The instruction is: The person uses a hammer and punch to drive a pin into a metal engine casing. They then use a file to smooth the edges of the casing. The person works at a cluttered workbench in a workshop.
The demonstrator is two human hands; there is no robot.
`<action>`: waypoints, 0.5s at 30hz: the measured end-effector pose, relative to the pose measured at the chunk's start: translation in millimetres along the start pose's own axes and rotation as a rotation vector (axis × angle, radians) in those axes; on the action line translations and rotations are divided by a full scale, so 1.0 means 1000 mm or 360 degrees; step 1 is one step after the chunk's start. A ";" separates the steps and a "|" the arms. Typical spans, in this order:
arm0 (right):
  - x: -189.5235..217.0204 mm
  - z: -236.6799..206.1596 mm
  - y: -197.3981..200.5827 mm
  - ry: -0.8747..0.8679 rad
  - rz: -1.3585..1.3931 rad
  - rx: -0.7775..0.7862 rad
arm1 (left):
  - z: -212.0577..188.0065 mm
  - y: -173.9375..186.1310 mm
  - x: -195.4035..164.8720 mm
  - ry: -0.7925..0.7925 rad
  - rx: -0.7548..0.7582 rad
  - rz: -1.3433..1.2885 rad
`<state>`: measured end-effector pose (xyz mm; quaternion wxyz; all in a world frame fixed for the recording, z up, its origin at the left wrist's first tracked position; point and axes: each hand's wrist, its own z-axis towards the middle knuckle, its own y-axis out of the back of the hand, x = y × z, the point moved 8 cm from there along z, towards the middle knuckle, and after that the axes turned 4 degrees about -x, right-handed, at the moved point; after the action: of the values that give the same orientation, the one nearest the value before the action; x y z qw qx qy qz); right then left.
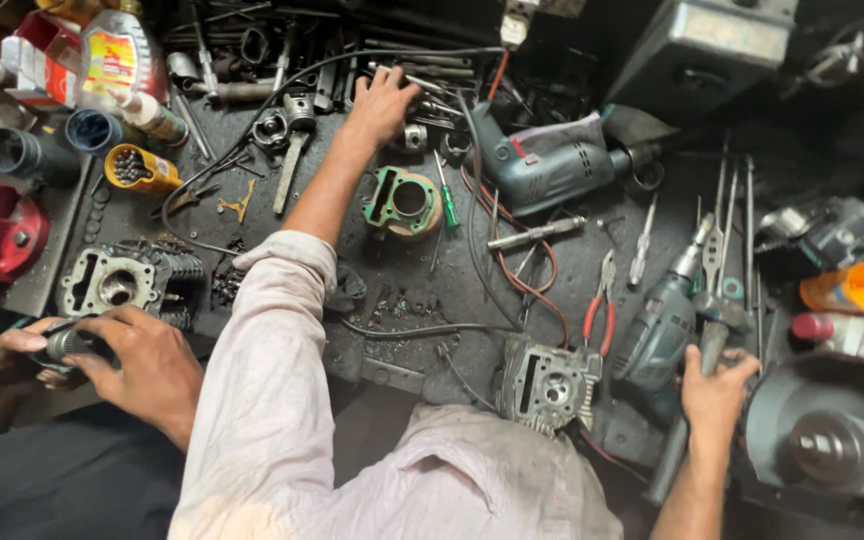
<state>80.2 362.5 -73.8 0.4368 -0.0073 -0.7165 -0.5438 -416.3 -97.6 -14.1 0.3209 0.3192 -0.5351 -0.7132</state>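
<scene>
Across the dark workbench (592,270), apparently a rummaging step in the tool pile (282,60) at upper centre. Left hand (382,100) there, fingers spread, palm down on loose metal, nothing gripped. Right hand (717,390) at lower right, closed around a grey tool handle (709,340). Next, probably a careful pinch on one piece. Green cylinder block (407,200) just below the left hand, untouched.

A grey-green power drill (552,160) lies at the top of the dark bench (592,260), with red-handled pliers (597,315) below it. A green engine cylinder (402,203) sits beside a green-handled screwdriver (445,195). A finned cylinder head (547,385) rests near the bench's front edge. An orange bottle (852,288) lies far right
</scene>
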 end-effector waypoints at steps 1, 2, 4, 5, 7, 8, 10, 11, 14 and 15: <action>0.002 0.000 0.000 0.0017 -0.0035 0.0001 | 0.002 0.002 -0.003 -0.0019 -0.0006 -0.0019; 0.003 0.000 0.001 0.0003 -0.0004 -0.0004 | 0.005 0.005 -0.005 -0.0040 -0.0014 -0.0038; 0.005 -0.002 0.002 -0.0024 0.0066 -0.0020 | 0.009 0.007 -0.002 -0.0023 0.0092 -0.0063; 0.008 -0.002 0.001 -0.0029 0.0083 -0.0021 | 0.012 0.006 0.004 0.0018 0.0212 -0.0071; 0.011 -0.004 0.002 -0.0047 0.0108 -0.0014 | 0.011 0.012 0.010 0.0007 0.0263 -0.0084; 0.013 -0.005 0.003 -0.0049 0.0101 -0.0021 | 0.014 0.020 0.010 -0.0049 0.0183 -0.0087; 0.018 -0.006 0.005 -0.0030 0.0079 -0.0025 | 0.014 0.028 0.008 -0.0139 0.0152 -0.0089; 0.019 -0.006 0.005 -0.0039 0.0085 -0.0024 | 0.013 0.031 0.007 -0.0174 0.0131 -0.0086; 0.022 -0.007 0.005 -0.0057 0.0120 -0.0019 | 0.006 0.027 0.002 -0.0166 0.0284 -0.0014; 0.023 -0.007 0.005 -0.0057 0.0138 -0.0015 | 0.003 0.031 0.001 -0.0134 0.0242 -0.0017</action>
<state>72.7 348.7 -55.1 0.4472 -0.0500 -0.7207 -0.5274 -415.4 -103.7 16.5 0.2691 0.3151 -0.5992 -0.6850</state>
